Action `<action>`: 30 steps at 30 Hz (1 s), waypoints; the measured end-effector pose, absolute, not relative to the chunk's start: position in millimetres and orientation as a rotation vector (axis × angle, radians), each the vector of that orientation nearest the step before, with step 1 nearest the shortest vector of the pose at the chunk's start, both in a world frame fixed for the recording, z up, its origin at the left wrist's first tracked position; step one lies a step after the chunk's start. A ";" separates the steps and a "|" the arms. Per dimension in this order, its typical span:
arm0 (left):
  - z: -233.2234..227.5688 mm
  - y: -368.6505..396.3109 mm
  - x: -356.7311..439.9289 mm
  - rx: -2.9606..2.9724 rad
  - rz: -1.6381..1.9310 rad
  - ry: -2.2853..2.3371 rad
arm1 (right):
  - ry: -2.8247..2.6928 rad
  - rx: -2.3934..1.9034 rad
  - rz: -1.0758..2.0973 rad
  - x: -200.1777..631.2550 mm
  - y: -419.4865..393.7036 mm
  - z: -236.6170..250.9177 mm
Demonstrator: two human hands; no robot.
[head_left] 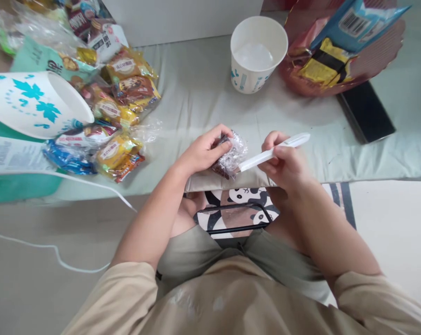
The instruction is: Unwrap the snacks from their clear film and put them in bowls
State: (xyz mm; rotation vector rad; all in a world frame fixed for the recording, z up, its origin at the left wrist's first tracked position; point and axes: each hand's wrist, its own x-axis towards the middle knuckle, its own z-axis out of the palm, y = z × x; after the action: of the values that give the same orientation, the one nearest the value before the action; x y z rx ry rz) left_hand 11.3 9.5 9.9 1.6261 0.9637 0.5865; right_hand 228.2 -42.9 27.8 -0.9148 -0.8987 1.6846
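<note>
At the far left, a white paper cup with teal leaf prints [36,104] is lying tipped on its side on the pale green desk [196,88], its open mouth facing right. Just beside it, a heap of wrapped snacks [116,116] in yellow, brown and blue packets is spreading toward the middle, some inside clear plastic. A white cable [56,251] is trailing across the floor below.

Near the desk's front edge, the left hand [203,151] is curling its fingers and thumb around a small dark snack in crinkled clear wrapping [231,158], holding it firmly. Touching the wrapper's right side is the tip of a white pen-shaped tool [275,151], which the right hand [283,163] is gripping in closed fingers, the tool slanting up to the right.

Behind the hands, an upright white paper cup [257,53] is standing open. To its right, a red foil bag [336,51] holding yellow and blue packets is lying open, and a black flat device [365,111] is resting just beside it.
</note>
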 end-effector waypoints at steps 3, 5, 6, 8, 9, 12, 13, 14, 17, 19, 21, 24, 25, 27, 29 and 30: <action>9.0 8.8 10.6 1.592 0.562 0.891 | -0.892 -1.003 1.671 220.2 -41.9 23.7; 7.6 8.3 9.5 1.490 0.535 0.831 | -0.892 -1.061 1.648 216.9 -40.4 23.1; 7.1 8.2 9.0 1.436 0.527 0.806 | -0.883 -1.084 1.637 215.8 -39.6 23.3; 7.1 8.4 8.2 1.380 0.519 0.776 | -0.853 -1.113 1.610 214.6 -37.9 24.0; 7.7 8.7 7.8 1.384 0.513 0.768 | -0.834 -1.125 1.588 214.5 -37.0 24.1; 11.4 9.4 6.8 1.428 0.486 0.740 | -0.776 -1.196 1.508 216.6 -33.8 21.6; 12.9 9.5 6.5 1.437 0.475 0.729 | -0.758 -1.226 1.487 218.2 -32.4 19.8; 14.2 9.5 6.2 1.442 0.463 0.719 | -0.740 -1.253 1.467 220.4 -30.7 17.8; 16.7 8.8 4.9 1.443 0.423 0.712 | -0.692 -1.316 1.376 231.1 -24.7 13.5; 16.4 8.2 3.4 1.438 0.434 0.735 | -0.630 -1.298 1.266 241.6 -21.3 15.4; 13.1 8.1 1.2 1.428 0.496 0.791 | -0.569 -1.210 1.121 252.7 -20.3 21.1; 2.7 9.9 -1.9 1.398 0.682 0.945 | -0.681 -1.100 0.962 262.7 -24.8 28.5; -1.5 11.3 -2.5 1.383 0.762 1.003 | -0.781 -1.102 0.947 262.8 -27.4 28.5; -9.0 15.2 -2.8 1.346 0.911 1.103 | -1.038 -1.147 0.929 258.7 -32.7 23.9; -13.2 19.7 -2.0 1.321 1.013 1.175 | -1.400 -1.201 0.889 252.2 -36.2 15.9; -13.8 21.7 -1.3 1.320 1.044 1.201 | -1.593 -1.216 0.842 249.7 -36.8 11.9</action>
State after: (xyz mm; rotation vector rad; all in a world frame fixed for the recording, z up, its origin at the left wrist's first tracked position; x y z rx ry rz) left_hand -1.3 21.7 -13.8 1.3195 1.2008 1.0438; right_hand 249.7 -36.8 11.9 -1.2165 -1.5932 0.8419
